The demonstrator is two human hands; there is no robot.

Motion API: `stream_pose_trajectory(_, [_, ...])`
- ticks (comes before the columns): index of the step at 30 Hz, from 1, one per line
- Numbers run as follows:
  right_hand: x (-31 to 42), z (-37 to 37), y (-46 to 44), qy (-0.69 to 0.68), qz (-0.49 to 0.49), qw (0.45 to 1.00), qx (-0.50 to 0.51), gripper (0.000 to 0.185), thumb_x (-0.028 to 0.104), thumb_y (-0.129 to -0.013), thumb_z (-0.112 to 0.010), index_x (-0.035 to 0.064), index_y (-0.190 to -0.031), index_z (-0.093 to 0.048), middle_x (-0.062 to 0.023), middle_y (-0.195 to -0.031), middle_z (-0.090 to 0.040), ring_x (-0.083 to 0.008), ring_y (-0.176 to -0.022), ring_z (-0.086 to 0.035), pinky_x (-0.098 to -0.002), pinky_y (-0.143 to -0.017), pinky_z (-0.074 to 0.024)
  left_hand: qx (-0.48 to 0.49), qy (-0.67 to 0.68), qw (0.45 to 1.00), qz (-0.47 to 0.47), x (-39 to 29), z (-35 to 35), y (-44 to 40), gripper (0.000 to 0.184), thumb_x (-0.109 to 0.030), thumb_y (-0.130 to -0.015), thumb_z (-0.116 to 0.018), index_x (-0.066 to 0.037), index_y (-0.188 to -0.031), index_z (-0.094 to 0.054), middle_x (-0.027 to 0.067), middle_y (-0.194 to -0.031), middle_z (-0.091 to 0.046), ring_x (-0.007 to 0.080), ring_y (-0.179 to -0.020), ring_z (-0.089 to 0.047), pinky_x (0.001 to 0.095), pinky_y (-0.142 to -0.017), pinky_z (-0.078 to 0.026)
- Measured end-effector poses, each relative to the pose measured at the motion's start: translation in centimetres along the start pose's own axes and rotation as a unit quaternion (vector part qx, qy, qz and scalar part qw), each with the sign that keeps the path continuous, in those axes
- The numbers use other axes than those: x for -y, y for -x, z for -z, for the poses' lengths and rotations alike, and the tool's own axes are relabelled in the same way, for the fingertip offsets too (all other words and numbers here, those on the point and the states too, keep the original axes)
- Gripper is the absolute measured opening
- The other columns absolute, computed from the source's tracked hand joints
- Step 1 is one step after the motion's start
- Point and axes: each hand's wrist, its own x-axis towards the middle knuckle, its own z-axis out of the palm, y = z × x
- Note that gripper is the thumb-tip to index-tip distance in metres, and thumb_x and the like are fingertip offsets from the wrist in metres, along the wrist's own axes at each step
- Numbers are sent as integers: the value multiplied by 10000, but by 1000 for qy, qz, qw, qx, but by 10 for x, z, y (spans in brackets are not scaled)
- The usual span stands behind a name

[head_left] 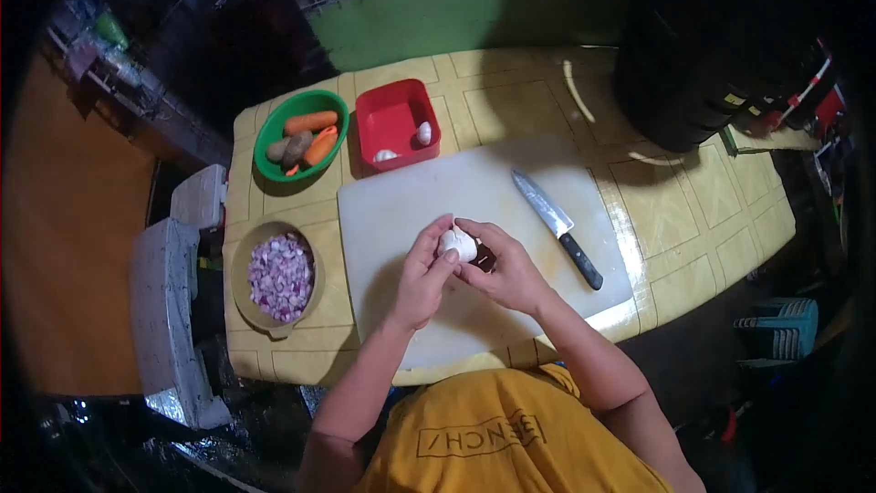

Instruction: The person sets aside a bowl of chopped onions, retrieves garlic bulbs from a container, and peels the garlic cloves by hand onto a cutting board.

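Observation:
Over the white cutting board [474,173], my left hand [425,272] and my right hand [504,267] both hold a white garlic bulb [458,245] between their fingers. Something small and dark shows beside the bulb, under my right hand; what it is I cannot make out. To the right on the board lies a knife [558,226] with a black handle, its blade pointing away from me. Beyond the board, a red square container [397,114] holds garlic at its bottom and right side.
A green basket [340,137] with carrots and brown root vegetables stands at the back left. Nearer, a bowl [239,278] holds chopped purple onion. A large dark container [666,64] is at the back right. A teal stool [794,329] stands right of the table.

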Motion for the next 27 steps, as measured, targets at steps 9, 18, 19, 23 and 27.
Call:
stream_pose_trajectory(9, [-23,-5,34,-64,-66,989,118,526,116,-885,-685,-19,-1355,-491,-92,-1069,-645,-106,-844,-619,-251,-753,-517,-8,-35,999,18,21,19,45,555,28,-905,-574,43,-1411,-347,133,-1287,-542,176,-1120,-570,288,-950,-481])
stream_pose_trajectory(18, [-18,-4,45,4,-124,985,116,498,113,-856,-604,-10,-1333,-528,-106,-882,-679,-113,-767,-615,-261,-717,-505,-16,-311,949,-49,35,11,56,479,-14,-836,-663,-75,-1291,-528,98,-1215,-603,232,-1068,-635,339,-882,-549])
stream_pose_trajectory(19, [-22,-6,45,4,-123,985,119,498,113,-856,-604,-10,-1333,-528,-106,-882,-679,-113,-767,-615,-261,-717,-505,-19,-312,949,-50,36,11,58,479,-14,-836,-663,-75,-1291,-528,98,-1215,-603,232,-1068,-635,339,-882,-549])
stream_pose_trajectory(23, [-34,-11,46,-19,-121,988,91,488,122,-861,-605,1,-1328,-532,-117,-861,-674,-116,-763,-621,-272,-703,-508,-66,-307,947,-62,40,9,59,453,7,-826,-667,-38,-1258,-538,110,-1175,-621,202,-1043,-634,322,-880,-531])
stream_pose_trajectory(27, [-22,-22,48,-67,-142,987,18,353,88,-862,-634,-6,-1199,-588,-123,-900,-657,-150,-797,-654,-279,-702,-529,-120,-219,963,-98,53,12,56,438,35,-809,-669,-13,-1226,-547,103,-1190,-610,166,-1044,-611,300,-901,-504])
